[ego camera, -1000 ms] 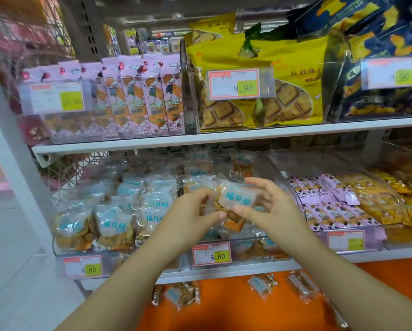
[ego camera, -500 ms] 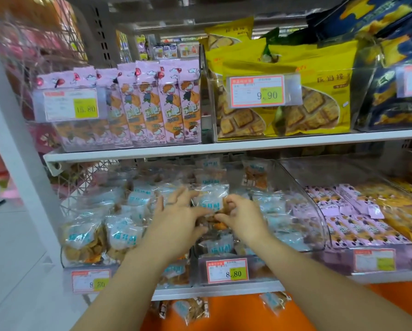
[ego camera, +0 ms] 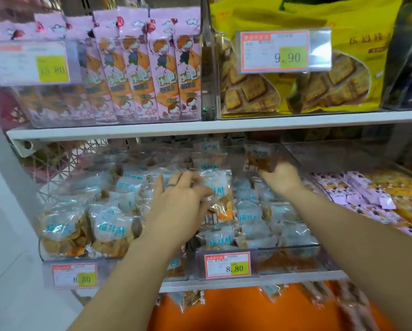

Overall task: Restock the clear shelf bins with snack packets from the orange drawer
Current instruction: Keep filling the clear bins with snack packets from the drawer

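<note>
Two clear bins fill the lower shelf, each heaped with clear snack packets bearing pale blue labels. My left hand [ego camera: 178,204] lies fingers-down on a snack packet [ego camera: 220,201] at the left side of the middle clear bin [ego camera: 286,253], gripping its edge. My right hand [ego camera: 280,176] reaches deep into the same bin and is closed on a dark brown snack packet [ego camera: 260,160] standing at the back. The orange drawer [ego camera: 236,311] shows below the shelf, with a few loose packets [ego camera: 188,299] lying in it.
The left clear bin [ego camera: 57,255] holds the same packets. Pink and yellow packets [ego camera: 367,197] fill the bin at right. On the upper shelf [ego camera: 200,126] stand pink boxes [ego camera: 150,68] and yellow biscuit bags [ego camera: 319,80]. Price tags [ego camera: 227,265] hang on the bin fronts.
My hands, together on one packet a second ago, have parted. The left stays on the packet in the bin; the right has moved back and right to a dark packet. The camera came closer.
</note>
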